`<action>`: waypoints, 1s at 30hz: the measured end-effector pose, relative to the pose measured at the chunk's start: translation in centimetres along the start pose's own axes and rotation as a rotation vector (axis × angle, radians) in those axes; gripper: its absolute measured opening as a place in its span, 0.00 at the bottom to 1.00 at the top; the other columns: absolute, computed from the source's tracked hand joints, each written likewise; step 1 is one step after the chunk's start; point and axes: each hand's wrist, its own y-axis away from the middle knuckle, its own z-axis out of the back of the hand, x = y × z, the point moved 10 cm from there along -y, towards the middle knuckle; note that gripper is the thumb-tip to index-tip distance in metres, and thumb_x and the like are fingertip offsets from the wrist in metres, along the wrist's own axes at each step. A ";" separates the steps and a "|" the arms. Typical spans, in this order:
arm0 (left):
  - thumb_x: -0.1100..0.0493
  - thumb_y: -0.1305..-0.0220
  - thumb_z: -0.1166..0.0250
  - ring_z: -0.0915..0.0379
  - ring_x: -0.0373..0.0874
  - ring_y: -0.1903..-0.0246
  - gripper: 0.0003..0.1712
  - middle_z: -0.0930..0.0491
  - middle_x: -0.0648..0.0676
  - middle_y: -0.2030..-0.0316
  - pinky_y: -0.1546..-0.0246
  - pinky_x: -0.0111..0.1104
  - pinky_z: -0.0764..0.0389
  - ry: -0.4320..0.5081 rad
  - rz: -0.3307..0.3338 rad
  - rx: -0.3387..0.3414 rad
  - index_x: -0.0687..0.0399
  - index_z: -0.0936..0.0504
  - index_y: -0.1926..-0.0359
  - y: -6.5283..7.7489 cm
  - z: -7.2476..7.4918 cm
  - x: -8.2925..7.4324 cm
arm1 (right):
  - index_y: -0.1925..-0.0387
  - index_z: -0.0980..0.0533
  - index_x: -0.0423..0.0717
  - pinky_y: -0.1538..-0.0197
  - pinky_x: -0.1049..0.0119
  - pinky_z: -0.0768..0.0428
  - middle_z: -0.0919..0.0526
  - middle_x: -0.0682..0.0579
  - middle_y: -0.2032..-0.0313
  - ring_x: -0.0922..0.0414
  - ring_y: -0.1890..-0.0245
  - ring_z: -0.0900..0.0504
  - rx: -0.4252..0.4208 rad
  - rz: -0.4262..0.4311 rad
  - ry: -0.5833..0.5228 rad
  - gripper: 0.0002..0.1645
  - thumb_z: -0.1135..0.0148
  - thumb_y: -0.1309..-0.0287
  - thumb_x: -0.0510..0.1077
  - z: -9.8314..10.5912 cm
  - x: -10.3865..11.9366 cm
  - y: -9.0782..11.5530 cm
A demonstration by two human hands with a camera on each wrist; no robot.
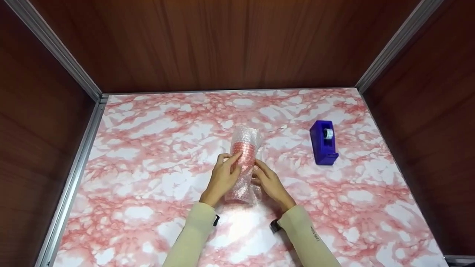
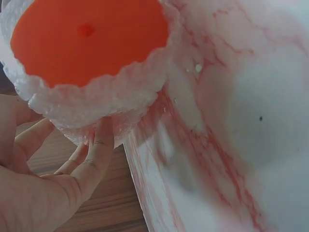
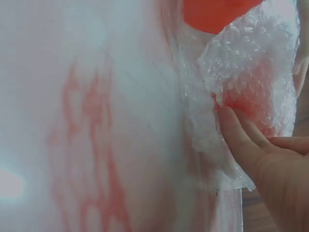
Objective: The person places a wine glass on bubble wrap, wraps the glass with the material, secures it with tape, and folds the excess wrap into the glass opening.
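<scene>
An orange cup-like object wrapped in clear bubble wrap (image 1: 244, 163) lies on its side in the middle of the pink marbled table (image 1: 148, 155). My left hand (image 1: 229, 162) grips its left side, fingers curled over the top. On the right side, my right hand (image 1: 258, 170) holds the wrap against the object. In the left wrist view the orange end (image 2: 87, 38) shows inside the bubble wrap (image 2: 96, 99), with my left hand's fingers (image 2: 99, 145) under it. In the right wrist view my right hand's fingertips (image 3: 231, 121) press a loose flap of the wrap (image 3: 251, 63).
A blue tape dispenser (image 1: 324, 142) stands on the table to the right of the hands. Brown wooden walls with metal edge rails (image 1: 79, 148) close in the table on the left, back and right.
</scene>
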 end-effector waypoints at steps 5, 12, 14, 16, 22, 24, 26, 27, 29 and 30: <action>0.62 0.33 0.37 0.31 0.37 0.72 0.26 0.31 0.59 0.45 0.68 0.34 0.26 -0.009 -0.030 -0.017 0.52 0.23 0.34 0.0 -0.1 -0.4 | 0.26 0.42 0.38 0.43 0.48 0.23 0.31 0.33 0.36 0.40 0.48 0.20 0.007 -0.035 -0.072 0.37 0.51 0.24 0.56 0.2 -0.6 0.1; 0.61 0.34 0.36 0.28 0.52 0.55 0.26 0.32 0.63 0.45 0.52 0.43 0.25 -0.084 -0.078 -0.022 0.50 0.22 0.34 0.0 -0.6 -1.2 | 0.27 0.40 0.37 0.50 0.51 0.20 0.24 0.35 0.43 0.45 0.58 0.16 -0.048 -0.067 -0.020 0.35 0.53 0.23 0.55 0.9 -1.0 0.0; 0.59 0.33 0.37 0.30 0.57 0.50 0.26 0.33 0.64 0.44 0.49 0.46 0.27 -0.103 -0.070 -0.010 0.48 0.22 0.34 -0.1 -0.8 -1.4 | 0.28 0.38 0.36 0.54 0.51 0.19 0.22 0.37 0.47 0.46 0.60 0.17 -0.064 -0.066 -0.013 0.33 0.53 0.23 0.53 1.1 -1.0 -0.1; 0.58 0.33 0.37 0.31 0.59 0.48 0.26 0.34 0.63 0.43 0.48 0.48 0.27 -0.114 -0.050 0.007 0.46 0.23 0.33 -0.1 -1.0 -1.4 | 0.29 0.37 0.35 0.57 0.51 0.19 0.21 0.39 0.51 0.47 0.61 0.18 -0.072 -0.055 -0.003 0.32 0.54 0.22 0.52 1.2 -0.8 -0.1; 0.55 0.31 0.39 0.32 0.59 0.46 0.27 0.36 0.61 0.40 0.53 0.48 0.24 -0.155 0.002 0.049 0.42 0.24 0.32 -0.1 -1.5 -1.5 | 0.32 0.33 0.34 0.61 0.55 0.21 0.22 0.41 0.56 0.43 0.59 0.23 -0.115 -0.018 0.091 0.29 0.53 0.23 0.50 1.8 -0.6 -0.1; 0.54 0.31 0.39 0.32 0.58 0.46 0.27 0.37 0.61 0.40 0.54 0.47 0.23 -0.164 0.005 0.053 0.41 0.24 0.32 -0.1 -1.7 -1.5 | 0.34 0.30 0.33 0.51 0.54 0.23 0.23 0.39 0.50 0.43 0.51 0.25 -0.137 0.033 0.172 0.27 0.53 0.23 0.48 2.2 -0.2 -0.2; 0.54 0.31 0.39 0.33 0.57 0.46 0.27 0.37 0.60 0.40 0.56 0.46 0.23 -0.173 0.004 0.054 0.41 0.25 0.31 -0.2 -1.8 -1.6 | 0.37 0.27 0.32 0.41 0.49 0.30 0.26 0.37 0.42 0.41 0.42 0.30 -0.155 0.081 0.261 0.25 0.52 0.23 0.46 2.4 0.3 -0.2; 0.54 0.31 0.39 0.33 0.57 0.47 0.27 0.37 0.60 0.40 0.57 0.45 0.22 -0.179 0.005 0.055 0.41 0.25 0.31 -0.2 -1.9 -1.6 | 0.38 0.26 0.32 0.37 0.46 0.35 0.29 0.36 0.38 0.40 0.39 0.34 -0.162 0.101 0.305 0.24 0.52 0.23 0.46 2.6 0.4 -0.2; 0.54 0.31 0.38 0.32 0.57 0.47 0.27 0.37 0.60 0.39 0.59 0.44 0.22 -0.203 0.004 0.056 0.40 0.25 0.31 -0.2 -2.0 -1.8 | 0.39 0.25 0.32 0.31 0.42 0.45 0.34 0.33 0.34 0.37 0.33 0.40 -0.165 0.115 0.360 0.25 0.52 0.24 0.47 2.7 0.5 -0.2; 0.54 0.31 0.38 0.32 0.57 0.47 0.27 0.37 0.61 0.39 0.60 0.44 0.21 -0.215 -0.001 0.053 0.41 0.25 0.32 -0.1 -2.0 -1.9 | 0.39 0.25 0.32 0.31 0.40 0.46 0.35 0.32 0.33 0.36 0.32 0.42 -0.164 0.106 0.367 0.26 0.51 0.24 0.48 2.8 0.4 -0.2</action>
